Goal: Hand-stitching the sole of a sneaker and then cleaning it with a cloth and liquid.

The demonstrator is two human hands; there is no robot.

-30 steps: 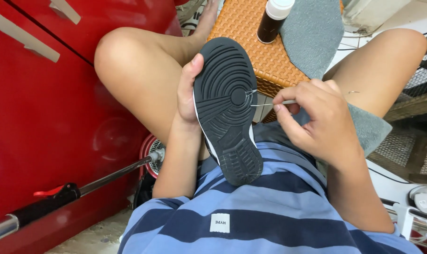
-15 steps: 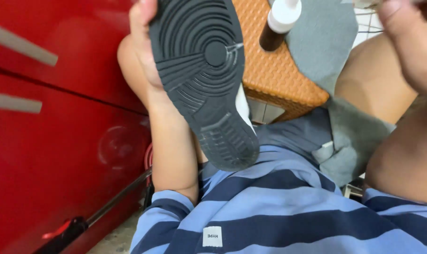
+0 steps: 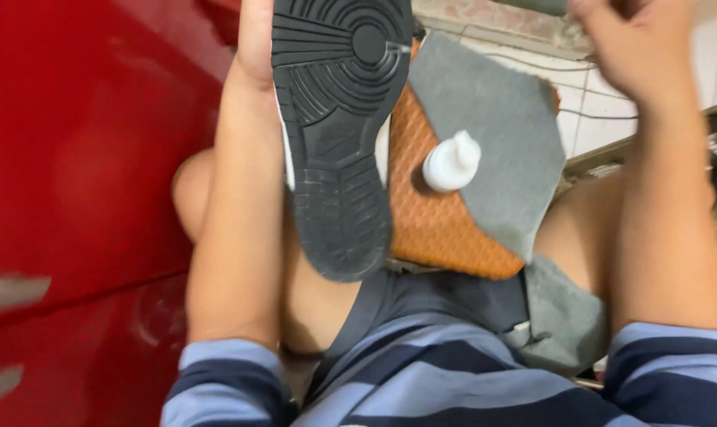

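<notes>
Sneaker with a dark grey ridged rubber sole is held up sole-first toward the camera, over the person's lap. Left hand grips its edge at the toe end, fingers wrapped out of sight behind it. Right hand is raised apart at the upper right, blurred; whether its fingers are curled or spread cannot be told. Beyond the sneaker, an orange woven stool carries a grey cloth and a white-capped bottle
</notes>
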